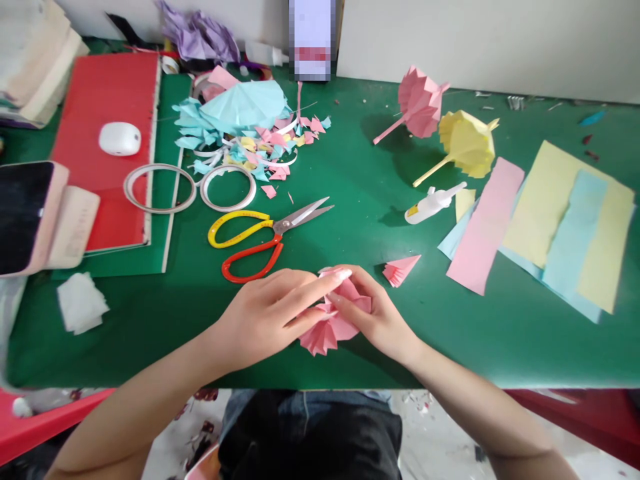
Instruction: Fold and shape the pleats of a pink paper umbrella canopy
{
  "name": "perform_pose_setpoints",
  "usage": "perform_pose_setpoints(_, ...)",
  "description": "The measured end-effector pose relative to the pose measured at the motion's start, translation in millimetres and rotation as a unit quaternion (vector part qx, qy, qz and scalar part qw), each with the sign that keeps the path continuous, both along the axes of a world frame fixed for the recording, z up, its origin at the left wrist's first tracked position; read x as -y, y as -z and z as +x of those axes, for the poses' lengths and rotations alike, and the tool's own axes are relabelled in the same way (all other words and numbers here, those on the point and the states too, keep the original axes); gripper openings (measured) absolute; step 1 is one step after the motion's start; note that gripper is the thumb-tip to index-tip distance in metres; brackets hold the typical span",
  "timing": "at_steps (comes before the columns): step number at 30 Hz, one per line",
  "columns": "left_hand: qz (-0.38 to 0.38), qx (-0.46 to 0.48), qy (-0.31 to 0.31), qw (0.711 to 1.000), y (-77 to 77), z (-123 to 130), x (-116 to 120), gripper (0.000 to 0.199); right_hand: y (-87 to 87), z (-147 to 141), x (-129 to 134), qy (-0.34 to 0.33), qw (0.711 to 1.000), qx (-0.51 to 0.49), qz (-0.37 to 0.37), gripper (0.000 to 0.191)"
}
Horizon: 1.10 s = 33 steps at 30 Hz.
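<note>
Pleated pink paper (324, 333) is held between my two hands near the table's front edge, its fan-like folds spreading out below the fingers. My left hand (267, 310) grips it from the left, with fingers reaching across its top. From the right, my right hand (375, 310) pinches the same paper between thumb and fingers. A small folded pink piece (401, 270) lies just right of my hands. Scissors (277, 227) with one yellow and one red handle rest behind my left hand, blades apart. A white glue bottle (433, 203) lies farther right.
Pink (421, 103) and yellow paper umbrellas (467, 143) lie at the back right. Coloured sheets (540, 220) cover the right side. Tape rolls (228, 188), paper scraps (273, 150), a red folder (115, 87) and a mouse (120, 139) are on the left.
</note>
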<state>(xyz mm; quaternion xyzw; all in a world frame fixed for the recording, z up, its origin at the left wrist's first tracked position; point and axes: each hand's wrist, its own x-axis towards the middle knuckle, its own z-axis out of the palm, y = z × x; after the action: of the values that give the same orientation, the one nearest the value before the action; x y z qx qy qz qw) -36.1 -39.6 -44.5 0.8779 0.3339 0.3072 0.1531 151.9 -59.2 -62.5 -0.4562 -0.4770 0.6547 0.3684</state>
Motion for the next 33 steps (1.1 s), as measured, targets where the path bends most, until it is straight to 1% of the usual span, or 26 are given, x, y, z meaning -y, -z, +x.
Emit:
perform_pose_setpoints(2,0.005,-0.01,0.025,1.0,0.7,-0.7,-1.0,0.045,1.3,-0.5,1.3,0.001,1.0,-0.012,-0.002,0.024)
perform_pose_setpoints(4,0.005,-0.041,0.05,0.998,0.6,-1.6,-2.5,0.041,2.5,-1.0,2.3,0.001,1.0,-0.02,0.0,0.026)
perform_pose_setpoints(6,0.014,-0.066,0.054,0.996,0.1,-2.5,-4.7,0.034,2.7,-1.0,2.6,0.002,1.0,-0.027,0.0,0.027)
perform_pose_setpoints(11,0.034,-0.045,0.002,0.998,-0.7,-4.6,-9.4,0.016,-1.6,3.2,0.4,0.004,0.998,-0.055,-0.009,0.026)
perform_pose_setpoints(14,0.003,-0.027,-0.031,0.999,-0.8,-5.5,-10.2,0.012,-3.9,6.7,-0.7,0.026,0.999,-0.039,-0.013,0.022)
perform_pose_setpoints(16,-0.026,-0.025,-0.037,0.999,-0.7,-5.9,-10.8,0.014,-4.0,7.8,-0.7,0.037,0.998,-0.036,-0.026,0.022)
perform_pose_setpoints(18,-0.044,-0.035,-0.019,0.998,-0.3,-6.5,-11.8,0.015,-3.4,7.8,-0.5,0.037,0.998,-0.042,-0.041,0.023)
perform_pose_setpoints(22,-0.046,-0.027,0.023,0.998,2.2,-8.2,-12.8,0.021,-2.7,6.9,-0.8,0.034,0.996,-0.059,-0.055,0.023)
perform_pose_setpoints(24,-0.06,-0.025,0.036,0.997,3.2,-8.5,-12.2,0.025,-2.8,6.7,-1.2,0.028,0.995,-0.068,-0.06,0.023)
perform_pose_setpoints(26,-0.079,-0.032,0.053,0.995,3.2,-7.9,-11.1,0.026,-2.7,6.6,-1.4,0.019,0.995,-0.071,-0.062,0.022)
perform_pose_setpoints(29,-0.082,-0.03,0.076,0.993,1.8,-6.1,-9.6,0.018,-1.4,6.4,-1.6,0.013,0.997,-0.056,-0.053,0.022)
perform_pose_setpoints(31,-0.067,-0.029,0.082,0.994,1.2,-5.0,-9.2,0.011,-0.3,6.0,-2.0,0.013,0.998,-0.044,-0.043,0.022)
perform_pose_setpoints(33,-0.036,-0.036,0.075,0.996,1.2,-4.3,-9.8,0.005,0.2,5.7,-2.8,0.007,0.999,-0.042,-0.031,0.024)
